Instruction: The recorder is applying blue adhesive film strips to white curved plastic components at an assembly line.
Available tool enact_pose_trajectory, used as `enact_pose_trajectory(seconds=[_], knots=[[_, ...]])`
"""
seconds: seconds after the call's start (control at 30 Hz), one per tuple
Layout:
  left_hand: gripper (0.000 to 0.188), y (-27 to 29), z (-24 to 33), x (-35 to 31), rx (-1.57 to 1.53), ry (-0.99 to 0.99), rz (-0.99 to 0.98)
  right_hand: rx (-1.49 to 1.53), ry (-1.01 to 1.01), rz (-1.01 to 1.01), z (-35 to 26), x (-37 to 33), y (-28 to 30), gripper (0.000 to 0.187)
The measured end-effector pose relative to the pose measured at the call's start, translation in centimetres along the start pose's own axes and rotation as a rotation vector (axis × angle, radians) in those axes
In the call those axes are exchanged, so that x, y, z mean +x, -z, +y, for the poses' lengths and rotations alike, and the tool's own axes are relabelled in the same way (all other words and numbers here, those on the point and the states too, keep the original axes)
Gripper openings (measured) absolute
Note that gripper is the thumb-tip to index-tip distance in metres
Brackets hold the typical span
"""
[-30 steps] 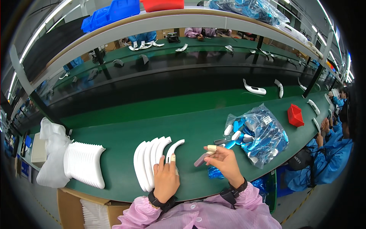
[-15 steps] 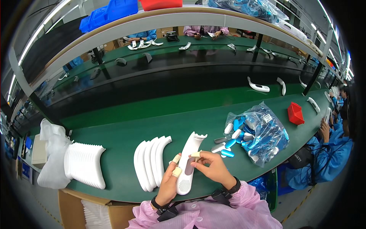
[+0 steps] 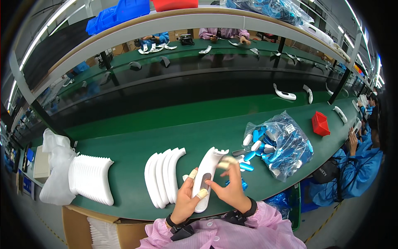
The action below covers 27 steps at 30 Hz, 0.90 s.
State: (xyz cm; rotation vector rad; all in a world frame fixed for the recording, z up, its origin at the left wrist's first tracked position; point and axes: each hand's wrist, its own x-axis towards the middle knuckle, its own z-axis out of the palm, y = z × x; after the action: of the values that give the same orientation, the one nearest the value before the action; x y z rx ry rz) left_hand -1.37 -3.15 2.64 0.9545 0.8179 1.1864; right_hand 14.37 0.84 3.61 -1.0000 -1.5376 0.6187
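Note:
My left hand grips a white curved plastic housing near the table's front edge, its perforated round end toward me. Cream finger cots cover some of my fingertips. A grey-brown oval inlay sits in the housing's face. My right hand is open, its thumb at the inlay's edge and its raised fingers blurred, apart from the thumb. Beside that hand lies a crumpled blue piece. Farther right, loose blue, white and grey oval pieces spill from a clear plastic bag.
Left of my hands stand several white curved housings. A longer stack leans by white foam wrap. A red bin is at the right, near a co-worker in blue. A shelf crosses above a belt carrying parts.
My right fingers have lifted off the housing, while the thumb stays by the inlay. A blue piece now shows beside my right hand. Parts on the belt have shifted slightly right.

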Motion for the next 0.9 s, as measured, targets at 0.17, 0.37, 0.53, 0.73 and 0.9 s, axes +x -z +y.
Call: enact_pose_trajectory(seconds=[0.17,0.37,0.53,0.73,0.9], knots=[[0.076,1.0,-0.2,-0.3,0.239,-0.075,-0.073,0.724,-0.556,-0.299,2.8,0.1,1.2,0.042],[0.063,0.2,-0.5,0.7,-0.148,-0.151,0.113,0.582,-0.626,-0.763,2.3,-0.1,1.3,0.051],[0.044,2.7,0.5,1.0,1.096,-0.352,0.281,0.802,-0.783,-0.564,3.6,1.4,0.1,0.037],[0.035,5.0,-0.3,0.2,1.556,-0.394,0.477,0.562,-0.753,-0.208,11.2,7.9,0.5,0.052],[0.031,4.9,-0.6,0.3,1.545,-0.397,0.549,-0.316,0.155,-0.273,10.8,5.5,-1.7,0.037]])
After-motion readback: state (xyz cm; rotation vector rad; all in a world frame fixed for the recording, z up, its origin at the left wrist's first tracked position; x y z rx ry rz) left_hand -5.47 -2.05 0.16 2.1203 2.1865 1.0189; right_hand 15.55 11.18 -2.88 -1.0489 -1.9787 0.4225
